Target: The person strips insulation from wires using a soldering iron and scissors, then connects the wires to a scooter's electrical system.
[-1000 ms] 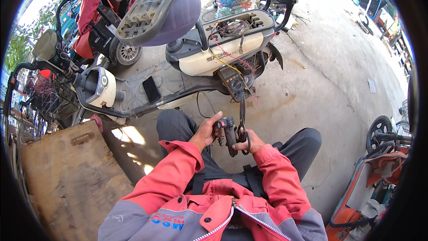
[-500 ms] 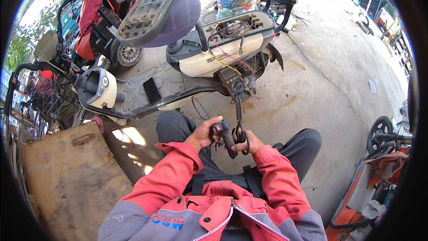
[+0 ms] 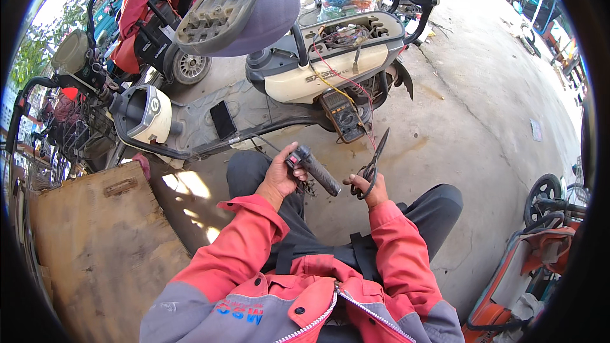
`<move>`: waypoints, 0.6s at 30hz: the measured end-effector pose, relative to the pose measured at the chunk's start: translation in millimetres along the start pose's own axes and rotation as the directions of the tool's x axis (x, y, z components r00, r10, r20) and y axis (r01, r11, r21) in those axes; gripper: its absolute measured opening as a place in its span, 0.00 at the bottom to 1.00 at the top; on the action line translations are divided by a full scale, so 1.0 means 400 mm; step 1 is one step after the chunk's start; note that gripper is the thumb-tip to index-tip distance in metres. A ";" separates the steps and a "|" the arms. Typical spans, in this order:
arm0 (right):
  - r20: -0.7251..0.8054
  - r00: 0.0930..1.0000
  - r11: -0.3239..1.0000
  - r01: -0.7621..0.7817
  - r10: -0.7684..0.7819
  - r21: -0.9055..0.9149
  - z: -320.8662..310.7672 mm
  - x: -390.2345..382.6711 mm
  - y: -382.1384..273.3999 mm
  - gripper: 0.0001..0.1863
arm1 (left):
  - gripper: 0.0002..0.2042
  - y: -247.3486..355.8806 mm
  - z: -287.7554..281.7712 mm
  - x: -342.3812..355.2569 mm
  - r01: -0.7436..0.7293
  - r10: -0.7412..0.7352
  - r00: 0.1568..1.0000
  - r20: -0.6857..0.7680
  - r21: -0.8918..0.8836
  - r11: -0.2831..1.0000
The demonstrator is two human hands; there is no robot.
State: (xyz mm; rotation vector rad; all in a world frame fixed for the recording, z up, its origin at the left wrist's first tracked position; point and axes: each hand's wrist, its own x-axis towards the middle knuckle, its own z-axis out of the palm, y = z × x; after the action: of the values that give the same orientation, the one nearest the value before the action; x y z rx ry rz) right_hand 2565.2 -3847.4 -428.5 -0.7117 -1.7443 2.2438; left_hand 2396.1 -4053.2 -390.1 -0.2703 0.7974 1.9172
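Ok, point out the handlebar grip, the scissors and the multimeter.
handlebar grip (image 3: 319,174), head view, middle of the black rubber sleeve.
scissors (image 3: 376,155), head view, on the blades.
multimeter (image 3: 343,116), head view, on the dial face.

The left hand (image 3: 280,178) is holding a black handlebar grip (image 3: 316,169). The right hand (image 3: 368,189) is holding scissors (image 3: 373,164), pointing up. A scooter (image 3: 305,70) is lying in front.
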 end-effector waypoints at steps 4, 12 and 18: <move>-0.155 0.986 0.997 0.064 -0.058 0.032 -0.026 0.026 0.037 0.13 | 0.15 0.055 -0.013 0.012 -0.183 0.161 0.973 -0.165 -0.123 0.975; -0.080 0.993 0.996 0.085 -0.085 -0.008 0.036 0.040 0.042 0.14 | 0.16 0.232 -0.058 0.154 -0.314 0.240 0.881 -0.409 -0.124 0.941; -0.039 0.996 0.995 0.072 -0.075 -0.064 0.054 0.035 0.045 0.13 | 0.16 0.306 -0.081 0.271 -0.291 0.182 0.853 -0.490 -0.155 0.944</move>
State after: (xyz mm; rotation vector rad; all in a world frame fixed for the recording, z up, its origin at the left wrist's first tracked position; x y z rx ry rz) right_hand 2544.8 -3864.4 -445.1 -0.6901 -1.7985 2.1194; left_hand 2233.5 -4030.5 -419.2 -0.8385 0.9634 2.2160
